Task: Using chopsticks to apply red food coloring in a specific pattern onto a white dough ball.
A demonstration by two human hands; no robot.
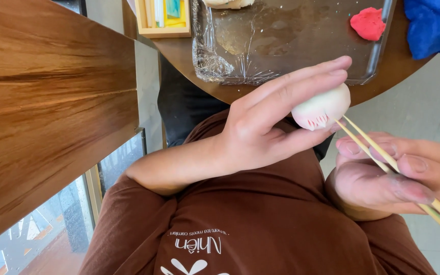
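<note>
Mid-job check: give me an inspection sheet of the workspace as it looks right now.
Surface: round wooden table, edge only in view.
Job's things: white dough ball with pink cuts along its lower edge; two thin sticks whose tips touch those cuts.
Clutter: film-covered tray, red dough lump on it, blue cloth, wooden box of tools.
Grippers: left hand holds the ball between thumb and fingers; right hand pinches the sticks.
Cables: nothing seen.
Surroundings: wooden panel, brown shirt, grey floor.
</note>
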